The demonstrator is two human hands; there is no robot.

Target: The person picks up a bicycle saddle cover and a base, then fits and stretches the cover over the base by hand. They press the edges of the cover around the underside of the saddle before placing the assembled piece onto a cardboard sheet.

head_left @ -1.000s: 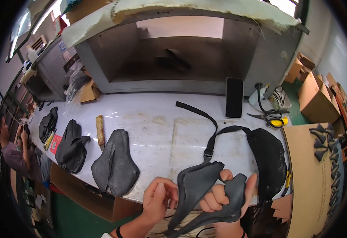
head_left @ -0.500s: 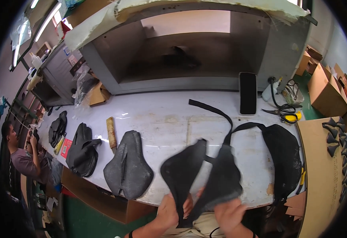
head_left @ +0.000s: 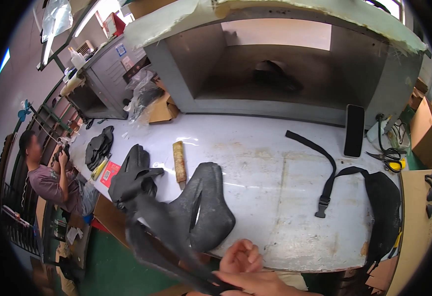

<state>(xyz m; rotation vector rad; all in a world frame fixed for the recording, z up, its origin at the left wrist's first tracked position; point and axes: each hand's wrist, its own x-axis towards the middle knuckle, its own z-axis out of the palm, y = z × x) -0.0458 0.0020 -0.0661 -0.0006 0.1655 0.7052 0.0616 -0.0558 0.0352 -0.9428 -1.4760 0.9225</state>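
Note:
A black, limp saddle-shaped cover stretches leftward from my hands, smeared by motion. It overlaps a dark grey bicycle saddle with a central slot on the table. My right hand, with its forearm entering from the lower right, pinches the cover's narrow end. Curled fingers show just above that grip; I cannot tell for certain which hand they belong to. My left hand is mostly hidden behind the cloth and the lower edge. Left of the saddle lies a folded dark saddle cover, partly behind the held one.
A scraper with a worn yellow handle lies behind the saddle. At right are a black waist bag with a buckled strap, a phone and scissors. A grey metal cabinet lines the back. Another person works at far left.
The black cover has swung from the front middle toward the left, over the saddle. My hands have come close together. The view has turned left, and the waist bag's buckle now shows.

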